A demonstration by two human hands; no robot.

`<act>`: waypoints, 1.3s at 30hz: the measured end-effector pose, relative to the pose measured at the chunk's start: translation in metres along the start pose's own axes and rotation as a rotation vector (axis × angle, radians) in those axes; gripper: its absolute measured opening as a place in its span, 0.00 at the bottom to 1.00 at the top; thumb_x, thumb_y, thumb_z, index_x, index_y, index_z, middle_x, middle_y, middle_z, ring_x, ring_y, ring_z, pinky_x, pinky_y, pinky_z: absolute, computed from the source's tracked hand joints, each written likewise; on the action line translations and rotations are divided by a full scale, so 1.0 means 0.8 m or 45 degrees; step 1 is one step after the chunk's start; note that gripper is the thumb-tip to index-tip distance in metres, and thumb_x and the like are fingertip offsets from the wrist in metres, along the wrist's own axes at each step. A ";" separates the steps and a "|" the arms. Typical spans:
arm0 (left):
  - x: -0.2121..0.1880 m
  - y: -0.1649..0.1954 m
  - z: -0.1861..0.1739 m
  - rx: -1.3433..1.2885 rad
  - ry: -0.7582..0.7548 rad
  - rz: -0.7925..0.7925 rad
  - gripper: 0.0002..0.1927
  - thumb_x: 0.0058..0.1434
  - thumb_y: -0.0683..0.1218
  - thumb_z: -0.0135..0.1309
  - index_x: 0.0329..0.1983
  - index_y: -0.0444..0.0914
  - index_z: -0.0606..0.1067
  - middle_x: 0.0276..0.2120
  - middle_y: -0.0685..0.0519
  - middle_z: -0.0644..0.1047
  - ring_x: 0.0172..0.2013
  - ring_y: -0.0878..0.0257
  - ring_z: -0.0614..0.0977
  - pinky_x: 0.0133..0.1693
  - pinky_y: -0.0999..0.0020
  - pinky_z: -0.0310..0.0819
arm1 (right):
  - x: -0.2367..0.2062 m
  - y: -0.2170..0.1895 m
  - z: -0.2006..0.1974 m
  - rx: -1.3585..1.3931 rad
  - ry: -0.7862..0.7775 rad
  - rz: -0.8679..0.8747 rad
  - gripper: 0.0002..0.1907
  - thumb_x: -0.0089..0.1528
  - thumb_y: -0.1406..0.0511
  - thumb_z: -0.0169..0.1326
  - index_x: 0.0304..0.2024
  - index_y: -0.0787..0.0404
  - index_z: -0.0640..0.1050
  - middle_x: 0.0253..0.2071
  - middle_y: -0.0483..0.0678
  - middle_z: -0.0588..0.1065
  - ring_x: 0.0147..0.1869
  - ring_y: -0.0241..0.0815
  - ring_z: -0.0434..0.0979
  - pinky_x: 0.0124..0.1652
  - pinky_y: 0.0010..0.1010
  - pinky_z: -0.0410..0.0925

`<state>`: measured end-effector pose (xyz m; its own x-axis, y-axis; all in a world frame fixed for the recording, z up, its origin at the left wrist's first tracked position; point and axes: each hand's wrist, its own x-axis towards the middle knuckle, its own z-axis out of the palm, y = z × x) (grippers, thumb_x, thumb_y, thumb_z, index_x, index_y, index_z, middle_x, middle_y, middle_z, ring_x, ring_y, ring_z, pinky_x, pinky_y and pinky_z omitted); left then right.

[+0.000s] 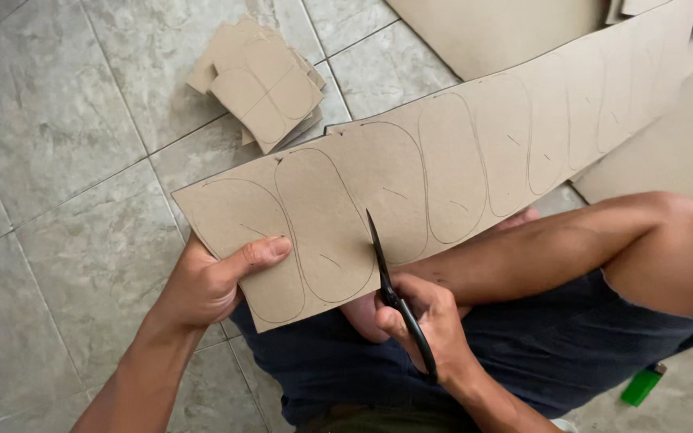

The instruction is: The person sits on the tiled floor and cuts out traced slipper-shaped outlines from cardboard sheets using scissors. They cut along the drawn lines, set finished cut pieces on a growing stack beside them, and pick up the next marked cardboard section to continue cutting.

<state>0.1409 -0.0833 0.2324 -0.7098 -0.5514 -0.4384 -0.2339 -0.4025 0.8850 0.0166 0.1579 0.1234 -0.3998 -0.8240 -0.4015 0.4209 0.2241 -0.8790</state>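
Black-handled scissors (395, 297) gripped in right hand (423, 321), fingers (391, 321) curled shut through the loops, blades nearly closed and pointing toward 12 o'clock, tip buried in the lower edge of cardboard strip (443, 172). Cut running up between two pencilled rounded outlines, just right of the second one from the near end.

Left hand (210, 285) clamped on the strip's near end at about 9 o'clock from the scissors, thumb (262, 252) flat on top, remaining fingers hidden beneath, so how widely spread underneath cannot be told. Pinched firmly, holding the sheet lifted off the lap.

Long axis of the strip lying from roughly 8 o'clock to 2 o'clock, crossing the blades almost at right angles; uncut length stretching away toward 2 o'clock, past the right forearm and raised knee (675, 240). Right hand nearer the cut line, left hand nearer the free end. Row of traced oval shapes marching along the whole strip.

Further out: stack of cut cardboard pieces (262, 84) on the tiled floor (58, 120) at 11 o'clock, well apart from both hands. Larger cardboard sheets (491, 28) at 1 o'clock. Green lighter (643, 385) on the floor at 4 o'clock, beside dark shorts (539, 353).
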 end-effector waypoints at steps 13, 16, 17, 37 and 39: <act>-0.006 -0.003 -0.012 0.127 0.002 -0.035 0.24 0.56 0.37 0.60 0.57 0.28 0.73 0.46 0.45 0.81 0.47 0.59 0.82 0.50 0.64 0.78 | -0.007 0.006 -0.005 -0.132 0.020 -0.106 0.32 0.51 0.44 0.67 0.38 0.67 0.83 0.23 0.37 0.71 0.27 0.26 0.66 0.25 0.20 0.60; -0.008 -0.005 -0.013 0.204 -0.004 0.005 0.25 0.56 0.38 0.60 0.58 0.28 0.73 0.47 0.45 0.80 0.49 0.59 0.81 0.52 0.63 0.77 | -0.008 0.007 -0.008 -0.197 0.002 -0.094 0.29 0.51 0.46 0.68 0.33 0.67 0.82 0.20 0.39 0.69 0.24 0.27 0.66 0.24 0.21 0.59; -0.008 -0.006 -0.013 0.211 -0.009 0.035 0.28 0.56 0.38 0.60 0.60 0.30 0.71 0.49 0.46 0.79 0.51 0.60 0.80 0.53 0.64 0.76 | -0.009 0.005 -0.011 -0.243 0.004 -0.044 0.28 0.50 0.47 0.68 0.30 0.67 0.82 0.17 0.40 0.68 0.20 0.28 0.67 0.22 0.22 0.59; -0.011 -0.019 -0.003 0.114 0.004 0.173 0.37 0.55 0.36 0.60 0.66 0.37 0.56 0.55 0.51 0.65 0.58 0.61 0.72 0.57 0.63 0.73 | 0.010 -0.017 0.013 -0.120 0.046 0.057 0.14 0.60 0.65 0.60 0.43 0.70 0.82 0.26 0.40 0.75 0.29 0.27 0.70 0.28 0.21 0.64; -0.013 -0.019 -0.005 0.198 0.023 0.152 0.36 0.56 0.37 0.60 0.66 0.35 0.58 0.55 0.51 0.65 0.58 0.61 0.73 0.56 0.64 0.73 | 0.008 -0.016 0.014 -0.101 0.055 0.069 0.13 0.59 0.66 0.61 0.43 0.70 0.83 0.25 0.40 0.75 0.28 0.26 0.69 0.27 0.21 0.63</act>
<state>0.1543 -0.0746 0.2230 -0.7266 -0.6022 -0.3307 -0.2500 -0.2165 0.9437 0.0172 0.1438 0.1351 -0.4133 -0.7868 -0.4584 0.3776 0.3101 -0.8725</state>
